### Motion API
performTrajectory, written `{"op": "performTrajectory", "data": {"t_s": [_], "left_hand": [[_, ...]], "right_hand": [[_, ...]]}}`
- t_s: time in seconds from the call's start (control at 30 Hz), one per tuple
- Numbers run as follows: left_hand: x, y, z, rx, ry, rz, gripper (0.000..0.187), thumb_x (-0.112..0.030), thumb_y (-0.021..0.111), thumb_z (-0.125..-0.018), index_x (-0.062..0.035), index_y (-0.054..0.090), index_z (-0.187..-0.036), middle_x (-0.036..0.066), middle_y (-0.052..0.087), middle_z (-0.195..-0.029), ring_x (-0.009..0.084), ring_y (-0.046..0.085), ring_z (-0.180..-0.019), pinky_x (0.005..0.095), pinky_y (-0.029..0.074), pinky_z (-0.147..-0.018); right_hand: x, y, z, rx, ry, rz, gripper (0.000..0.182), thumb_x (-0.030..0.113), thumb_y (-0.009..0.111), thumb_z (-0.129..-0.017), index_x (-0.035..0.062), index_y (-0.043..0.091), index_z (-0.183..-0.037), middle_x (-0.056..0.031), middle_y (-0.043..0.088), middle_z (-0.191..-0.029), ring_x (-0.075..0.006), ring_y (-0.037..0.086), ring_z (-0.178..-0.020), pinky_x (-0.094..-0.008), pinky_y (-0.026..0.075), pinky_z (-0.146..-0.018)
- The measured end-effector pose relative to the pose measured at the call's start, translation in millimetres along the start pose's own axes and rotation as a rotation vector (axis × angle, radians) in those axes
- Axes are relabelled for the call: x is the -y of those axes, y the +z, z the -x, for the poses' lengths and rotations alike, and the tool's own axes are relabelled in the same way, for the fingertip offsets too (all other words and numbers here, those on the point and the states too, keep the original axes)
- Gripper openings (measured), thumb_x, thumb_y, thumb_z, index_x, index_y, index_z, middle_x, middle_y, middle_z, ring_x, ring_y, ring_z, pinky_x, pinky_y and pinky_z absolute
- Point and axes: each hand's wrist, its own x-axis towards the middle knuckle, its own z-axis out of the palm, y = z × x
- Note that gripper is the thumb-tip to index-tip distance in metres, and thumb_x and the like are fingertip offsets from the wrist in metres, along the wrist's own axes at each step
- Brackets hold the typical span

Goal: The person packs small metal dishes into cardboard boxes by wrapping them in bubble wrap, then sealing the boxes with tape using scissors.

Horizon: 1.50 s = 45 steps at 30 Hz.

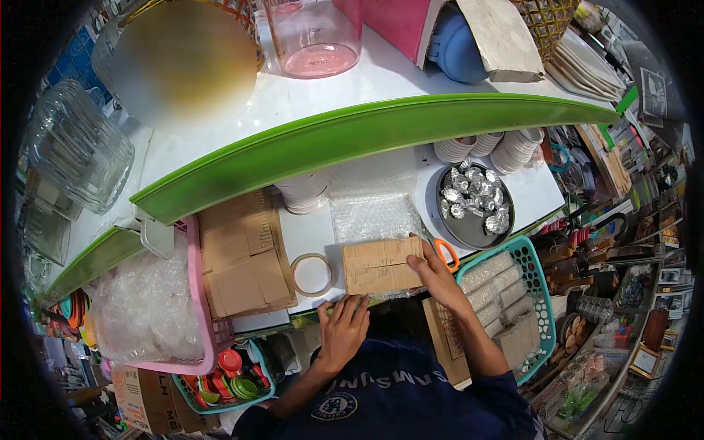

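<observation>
Right hand on the near-side action: the cardboard piece (378, 268) lies crosswise at the front of the white counter (302, 238), pinched at its right end!
And here's the layout: long axis running left to right, body to the left of the right hand (434, 280), whose thumb presses on top while the fingers curl round the far corner, so the gap is closed down to the card. The left hand (343, 330) sits just below the near left corner, fingers loosely bent and slightly parted, with nothing visible in hold; whether a fingertip brushes the card, I cannot tell. The right hand is the nearer one, already touching. The piece itself? Tan, flat, oblong, creased, with a dark slit toward the right, by the bubble wrap (372, 215).
</observation>
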Motion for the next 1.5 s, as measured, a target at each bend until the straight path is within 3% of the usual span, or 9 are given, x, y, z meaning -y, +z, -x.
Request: {"op": "performTrajectory", "data": {"t_s": [0.37,0.47,0.53,0.63,0.67,0.87,0.97,1.07,1.5], "left_hand": [[4.5,4.0,2.8,0.008,0.012,0.011,0.035,-0.011,0.069,-0.080,-0.0047,0.065,-0.115,0.009,0.059,-0.115,0.0209,0.057,-0.106,0.0444,0.035,-0.089],[6.5,6.8,3.3,0.005,0.026,0.021,0.036,-0.012,0.069,-0.080,-0.0042,0.065,-0.115,0.010,0.059,-0.116,0.0218,0.056,-0.108,0.0445,0.034,-0.090],[8.7,7.6,3.7,-0.014,0.054,0.057,0.036,-0.011,0.069,-0.080,-0.0050,0.065,-0.115,0.010,0.059,-0.116,0.0230,0.055,-0.110,0.0448,0.035,-0.092],[15.3,8.9,6.7,-0.026,0.105,0.090,0.032,-0.009,0.068,-0.081,-0.0070,0.066,-0.113,0.009,0.059,-0.114,0.0247,0.055,-0.110,0.0451,0.037,-0.091],[18.1,10.4,8.5,-0.026,0.108,0.090,0.032,-0.009,0.068,-0.081,-0.0070,0.066,-0.113,0.009,0.059,-0.114,0.0247,0.055,-0.110,0.0451,0.037,-0.091],[22.5,26.9,15.5,-0.295,0.192,0.111,0.048,-0.018,0.078,-0.075,-0.0154,0.061,-0.119,0.015,0.050,-0.124,0.0340,0.050,-0.116,0.0495,0.039,-0.093],[25.4,27.1,-1.6,-0.397,0.199,0.045,0.064,-0.026,0.082,-0.072,-0.0192,0.053,-0.128,0.021,0.036,-0.136,0.0412,0.041,-0.124,0.0551,0.036,-0.099],[28.5,23.3,-16.9,-0.208,0.181,0.016,0.063,-0.032,0.082,-0.073,-0.0175,0.050,-0.125,0.025,0.024,-0.145,0.0469,0.028,-0.134,0.0620,0.027,-0.107],[32.7,26.4,-39.3,-0.218,0.212,0.169,0.053,-0.019,0.082,-0.072,-0.0147,0.050,-0.113,0.019,0.034,-0.140,0.0446,0.031,-0.136,0.0617,0.026,-0.111]], "right_hand": [[51.1,-5.4,11.9,-0.102,0.105,0.515,0.056,0.037,0.061,-0.091,0.0017,0.051,-0.133,-0.0213,0.063,-0.112,-0.0328,0.066,-0.085,-0.0363,0.052,-0.075],[34.8,-3.2,14.4,-0.368,-0.108,0.598,0.051,0.035,0.070,-0.083,0.0062,0.059,-0.125,-0.0170,0.061,-0.113,-0.0316,0.064,-0.091,-0.0372,0.052,-0.074],[7.1,-6.7,14.5,-0.458,-0.598,0.641,0.048,0.036,0.077,-0.076,0.0119,0.065,-0.117,-0.0121,0.058,-0.116,-0.0298,0.061,-0.101,-0.0400,0.049,-0.081],[5.2,-11.3,22.6,-0.305,-0.932,0.772,0.050,0.041,0.080,-0.072,0.0163,0.067,-0.114,-0.0092,0.055,-0.122,-0.0294,0.057,-0.110,-0.0439,0.044,-0.090],[-6.1,-8.1,26.7,-0.259,-0.901,0.787,0.058,0.047,0.080,-0.070,0.0201,0.064,-0.119,-0.0082,0.050,-0.132,-0.0313,0.051,-0.120,-0.0486,0.035,-0.102],[-29.7,-14.3,27.4,-0.084,-0.800,0.922,0.068,0.050,0.079,-0.070,0.0269,0.055,-0.129,-0.0088,0.045,-0.139,-0.0319,0.033,-0.136,-0.0562,0.024,-0.113],[-36.1,-18.7,21.8,-0.057,-0.832,0.963,0.062,0.044,0.079,-0.072,0.0302,0.056,-0.128,-0.0077,0.044,-0.139,-0.0314,0.033,-0.136,-0.0569,0.024,-0.113],[-33.6,-25.6,15.9,-0.037,-0.883,1.055,0.056,0.037,0.079,-0.074,0.0330,0.058,-0.126,-0.0056,0.048,-0.136,-0.0300,0.036,-0.135,-0.0564,0.026,-0.112],[-31.5,-33.2,3.0,-0.079,-0.989,0.941,0.050,0.031,0.078,-0.075,0.0304,0.062,-0.122,0.0012,0.057,-0.124,-0.0249,0.046,-0.125,-0.0473,0.036,-0.106]]}}
